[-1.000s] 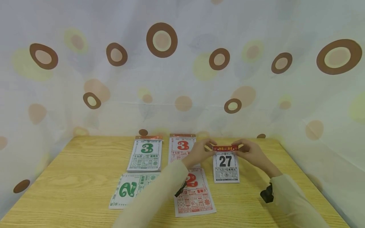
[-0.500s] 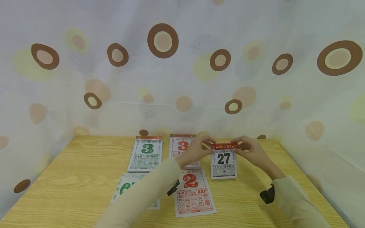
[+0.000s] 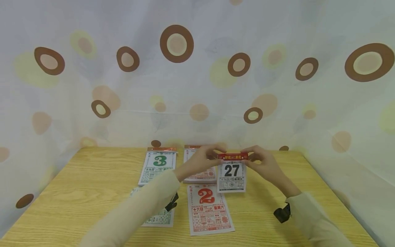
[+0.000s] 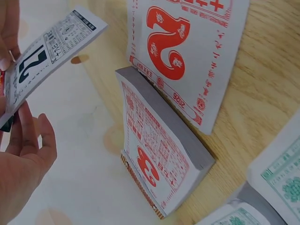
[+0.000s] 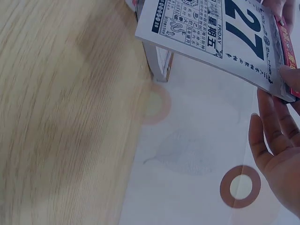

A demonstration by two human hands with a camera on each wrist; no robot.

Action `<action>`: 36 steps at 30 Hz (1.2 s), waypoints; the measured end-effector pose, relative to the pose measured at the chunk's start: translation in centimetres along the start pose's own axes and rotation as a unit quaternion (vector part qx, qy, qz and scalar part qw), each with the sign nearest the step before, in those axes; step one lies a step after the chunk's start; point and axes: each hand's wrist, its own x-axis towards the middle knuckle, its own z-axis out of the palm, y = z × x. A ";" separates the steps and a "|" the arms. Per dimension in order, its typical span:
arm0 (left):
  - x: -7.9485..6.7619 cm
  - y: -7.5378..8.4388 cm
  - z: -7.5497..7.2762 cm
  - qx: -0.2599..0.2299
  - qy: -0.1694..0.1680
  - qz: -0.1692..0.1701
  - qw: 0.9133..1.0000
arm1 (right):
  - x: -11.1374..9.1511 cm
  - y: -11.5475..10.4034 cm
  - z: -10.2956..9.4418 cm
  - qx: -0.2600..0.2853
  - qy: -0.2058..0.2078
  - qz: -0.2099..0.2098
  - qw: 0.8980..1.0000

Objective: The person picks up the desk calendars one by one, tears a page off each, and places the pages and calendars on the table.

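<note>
A small tear-off calendar with a red header strip and a black 27 is held up off the table. My left hand pinches the left end of the strip, and my right hand pinches its right end. In the right wrist view the calendar appears tilted, its page marked Friday. Behind my left hand lies a thick calendar with a red 3, partly covered; the left wrist view shows its thick grey page edge. Just in front is a calendar sheet with a red 2.
A calendar with a green 3 lies at the back left of the wooden table. My left sleeve covers most of a green-printed sheet before it. A patterned cloth rises behind the table and along both sides.
Both hands have carried the 27 calendar leftward and slightly up. Its lower edge now overlaps the red 2 sheet's upper right corner. My left sleeve now covers more of the green-printed sheet.
</note>
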 end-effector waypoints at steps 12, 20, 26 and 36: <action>-1.9 -0.6 -2.2 -0.022 0.007 -0.024 0.999 | 0.6 -5.6 1.7 0.001 0.021 -0.021 1.000; -3.0 -1.1 -3.9 -0.049 0.006 -0.052 0.997 | 1.3 -6.5 3.0 0.029 0.033 -0.023 0.999; -3.9 -1.1 -4.8 -0.078 0.023 -0.067 0.994 | 2.0 -6.8 4.1 0.045 0.042 -0.035 0.997; -4.8 -1.3 -5.7 -0.116 0.044 -0.092 0.988 | 2.6 -7.1 5.6 0.065 0.052 -0.063 0.994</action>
